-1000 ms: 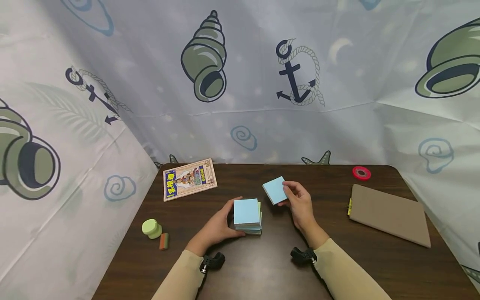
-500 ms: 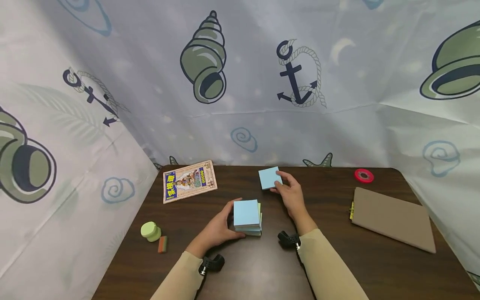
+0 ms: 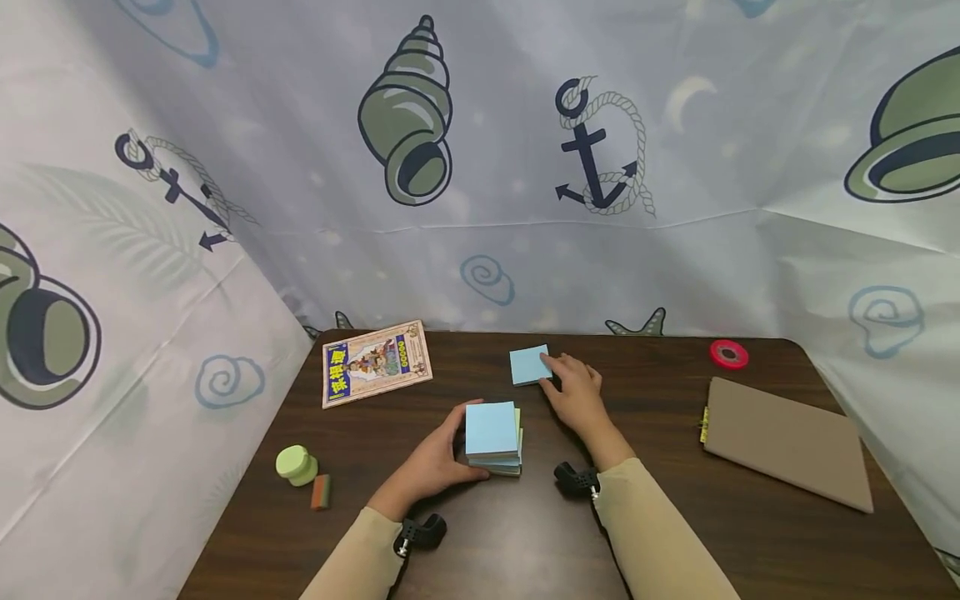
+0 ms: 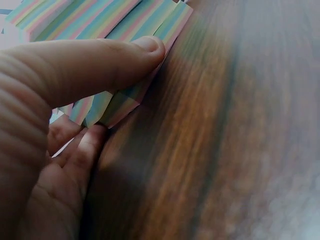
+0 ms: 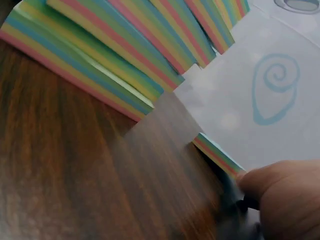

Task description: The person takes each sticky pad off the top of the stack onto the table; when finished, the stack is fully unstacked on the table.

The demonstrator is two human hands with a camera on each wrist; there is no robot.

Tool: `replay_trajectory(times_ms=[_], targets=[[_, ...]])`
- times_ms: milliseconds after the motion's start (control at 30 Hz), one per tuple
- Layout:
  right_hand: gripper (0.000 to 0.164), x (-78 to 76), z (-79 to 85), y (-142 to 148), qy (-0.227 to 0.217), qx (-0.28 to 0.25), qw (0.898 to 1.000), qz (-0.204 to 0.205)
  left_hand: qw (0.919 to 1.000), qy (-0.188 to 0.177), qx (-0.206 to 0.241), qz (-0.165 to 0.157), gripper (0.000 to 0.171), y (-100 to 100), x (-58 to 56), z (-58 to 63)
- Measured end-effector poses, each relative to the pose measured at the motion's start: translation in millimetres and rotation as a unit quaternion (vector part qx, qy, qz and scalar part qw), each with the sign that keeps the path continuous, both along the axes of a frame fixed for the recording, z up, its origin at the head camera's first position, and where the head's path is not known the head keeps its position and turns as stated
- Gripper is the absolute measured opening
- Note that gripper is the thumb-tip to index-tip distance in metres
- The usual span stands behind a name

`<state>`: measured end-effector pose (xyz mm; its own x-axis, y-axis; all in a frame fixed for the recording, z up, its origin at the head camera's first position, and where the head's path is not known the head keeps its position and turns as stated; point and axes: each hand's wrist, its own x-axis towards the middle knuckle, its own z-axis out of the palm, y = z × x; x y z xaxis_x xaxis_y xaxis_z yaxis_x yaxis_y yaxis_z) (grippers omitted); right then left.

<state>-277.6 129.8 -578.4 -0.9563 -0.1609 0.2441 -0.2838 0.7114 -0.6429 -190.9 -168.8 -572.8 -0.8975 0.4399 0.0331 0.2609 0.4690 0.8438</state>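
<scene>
A stack of sticky note pads (image 3: 491,429), blue on top, stands on the table before me, its layers slightly out of line. My left hand (image 3: 433,467) grips the stack from the left, thumb on the near side and fingers behind. In the left wrist view, the thumb presses the striped edges of the stacked pads (image 4: 145,22). Beyond the stack, a single blue sticky note pad (image 3: 528,366) lies low at the table surface. My right hand (image 3: 577,396) holds that pad by its right edge. The right wrist view shows its striped side (image 5: 217,154) against the thumb (image 5: 265,180).
A comic booklet (image 3: 377,363) lies at the back left. A pale green round container (image 3: 297,465) and a small striped block (image 3: 320,492) are at the left. On the right are a brown laptop-like slab (image 3: 783,442) and a red ring-shaped roll (image 3: 728,354). Patterned cloth hangs behind the table.
My right hand has carried the single pad left and away from me, then lowered it to the table behind the stack. The left hand stays on the stack.
</scene>
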Motion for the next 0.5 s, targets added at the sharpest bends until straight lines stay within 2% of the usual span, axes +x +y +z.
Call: replay_trajectory(times_ms=[233,500], targets=[[0.064,6.0,1.5,-1.4,-0.008,0.065,0.998,0.025,0.9999,0.012,-0.004,0.001,0.118,-0.5,-1.8,-2.2],[0.062,5.7,1.1,-1.9,-0.018,0.046,0.998,0.029,0.9998,0.017,-0.005,0.004,0.118,-2.3,-1.0,-5.8]])
